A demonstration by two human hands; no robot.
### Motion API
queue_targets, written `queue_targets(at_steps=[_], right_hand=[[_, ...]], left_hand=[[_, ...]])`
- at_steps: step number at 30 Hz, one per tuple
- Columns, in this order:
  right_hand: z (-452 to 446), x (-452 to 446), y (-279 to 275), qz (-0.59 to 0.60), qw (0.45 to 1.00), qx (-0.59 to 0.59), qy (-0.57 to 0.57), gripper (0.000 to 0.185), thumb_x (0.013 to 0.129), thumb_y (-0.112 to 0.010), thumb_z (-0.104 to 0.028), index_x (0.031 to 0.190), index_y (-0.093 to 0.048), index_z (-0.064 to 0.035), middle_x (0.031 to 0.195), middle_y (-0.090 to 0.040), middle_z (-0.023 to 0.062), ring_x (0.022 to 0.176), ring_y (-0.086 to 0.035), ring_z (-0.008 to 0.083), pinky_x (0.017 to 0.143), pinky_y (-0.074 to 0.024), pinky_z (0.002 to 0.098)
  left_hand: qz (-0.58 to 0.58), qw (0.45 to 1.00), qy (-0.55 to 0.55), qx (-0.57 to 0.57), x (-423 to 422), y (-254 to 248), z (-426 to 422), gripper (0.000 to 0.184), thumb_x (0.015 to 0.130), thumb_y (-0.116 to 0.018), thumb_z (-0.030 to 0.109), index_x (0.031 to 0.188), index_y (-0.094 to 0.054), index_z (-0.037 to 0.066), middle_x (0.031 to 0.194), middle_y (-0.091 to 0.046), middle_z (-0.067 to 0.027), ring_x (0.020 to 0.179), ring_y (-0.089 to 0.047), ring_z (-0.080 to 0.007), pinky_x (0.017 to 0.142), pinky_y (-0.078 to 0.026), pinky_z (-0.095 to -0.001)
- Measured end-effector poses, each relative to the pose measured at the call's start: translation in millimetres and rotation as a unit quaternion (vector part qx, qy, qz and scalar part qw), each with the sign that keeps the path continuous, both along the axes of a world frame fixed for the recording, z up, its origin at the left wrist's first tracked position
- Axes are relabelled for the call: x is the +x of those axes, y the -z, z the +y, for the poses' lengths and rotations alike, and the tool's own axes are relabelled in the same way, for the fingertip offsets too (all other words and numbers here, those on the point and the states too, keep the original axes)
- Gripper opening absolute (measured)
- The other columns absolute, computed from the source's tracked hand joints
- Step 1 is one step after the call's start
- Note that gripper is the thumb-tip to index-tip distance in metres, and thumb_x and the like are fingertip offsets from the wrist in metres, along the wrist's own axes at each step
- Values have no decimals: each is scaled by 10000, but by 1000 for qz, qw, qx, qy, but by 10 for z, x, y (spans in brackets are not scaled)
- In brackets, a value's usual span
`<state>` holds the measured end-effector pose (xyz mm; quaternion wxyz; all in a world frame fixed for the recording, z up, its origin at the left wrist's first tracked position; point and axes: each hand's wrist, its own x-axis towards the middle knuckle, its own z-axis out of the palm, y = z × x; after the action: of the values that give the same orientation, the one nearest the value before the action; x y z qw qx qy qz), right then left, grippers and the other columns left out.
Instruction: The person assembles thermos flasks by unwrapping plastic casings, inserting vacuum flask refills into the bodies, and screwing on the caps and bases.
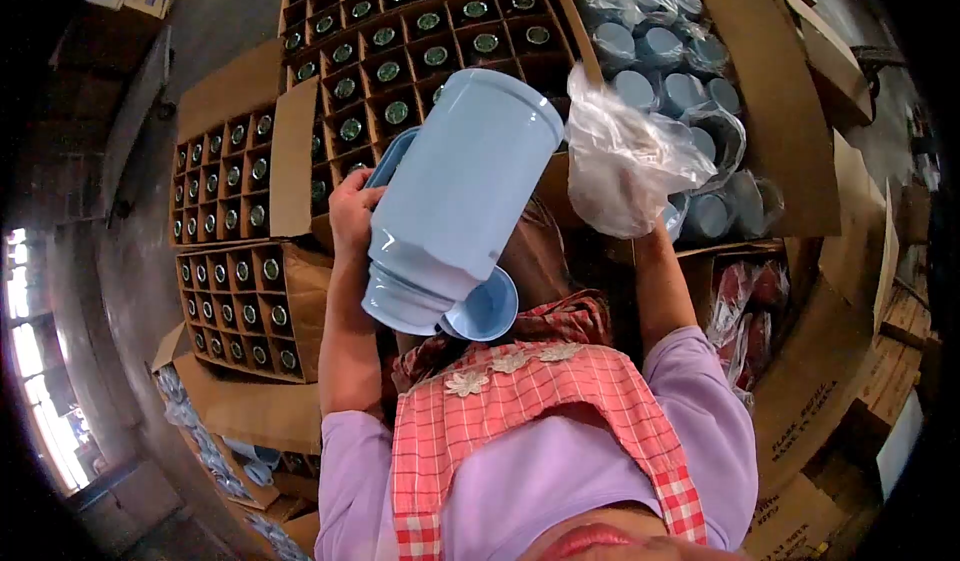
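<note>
A light blue flask body (pixel 465 186) is tilted in front of my chest, its wide end toward the upper right. My left hand (pixel 355 206) is closed round its darker blue handle (pixel 392 158). A light blue cup (pixel 487 306) shows by the flask's lower end. Crumpled clear plastic (pixel 630 156) hangs at my right hand (pixel 650 231), which is mostly hidden behind it. This plastic is apart from the flask and in front of an open box of wrapped blue pieces (pixel 660 46).
Divided cartons (pixel 435 56) with green-topped glass pieces stand ahead, and smaller divided cartons (pixel 225 176) at the left. Red items in plastic (pixel 745 306) lie low on the right beside a printed carton (pixel 810 401). Cardboard flaps (pixel 765 111) stick up at the right.
</note>
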<state>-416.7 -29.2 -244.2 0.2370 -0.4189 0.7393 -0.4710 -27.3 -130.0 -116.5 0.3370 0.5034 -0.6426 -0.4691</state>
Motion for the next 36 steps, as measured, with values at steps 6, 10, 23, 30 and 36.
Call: queue_targets(at_steps=[6,10,23,30,36], right_hand=[[-124,941,-915,-69,951,-84,-290,313,854,-531,-238,1101,-546,-47,1032,-588,135,922,-568,262,836,-439,337],[88,1688,-979,-33,862,-68,-501,336,857,-528,-255,1126,-545,-53,1052,-586,148,944,-568,273,853,-437,338],[-84,781,-1573,193,820,33,-537,280,782,-624,-172,1031,-633,-47,1008,-629,132,878,-622,270,777,-493,349],[-566,1044,-2063,-260,915,-111,-286,369,884,-547,-242,1133,-569,30,1102,-600,117,1026,-535,152,903,-413,284],[-991,1352,-1822,-279,932,7,-232,462,864,-568,-353,1053,-594,68,874,-621,93,753,-568,147,686,-455,269]], left_hand=[[189,953,-136,195,381,149,25,199,767,-494,12,926,-597,-48,795,-609,-64,668,-581,-125,609,-473,-233],[185,951,-143,200,610,192,71,191,778,-487,12,926,-594,-44,794,-609,-68,663,-585,-123,596,-477,-229],[217,948,-89,214,774,274,43,183,804,-443,-17,933,-571,-23,794,-615,-91,640,-599,-128,534,-490,-224],[262,920,-94,276,582,365,-3,206,837,-464,54,996,-570,-24,838,-621,-92,701,-610,-167,619,-499,-252],[448,875,-16,185,425,-447,239,675,773,-660,263,1320,-348,20,1259,-461,-132,1120,-483,-222,913,-421,-351]])
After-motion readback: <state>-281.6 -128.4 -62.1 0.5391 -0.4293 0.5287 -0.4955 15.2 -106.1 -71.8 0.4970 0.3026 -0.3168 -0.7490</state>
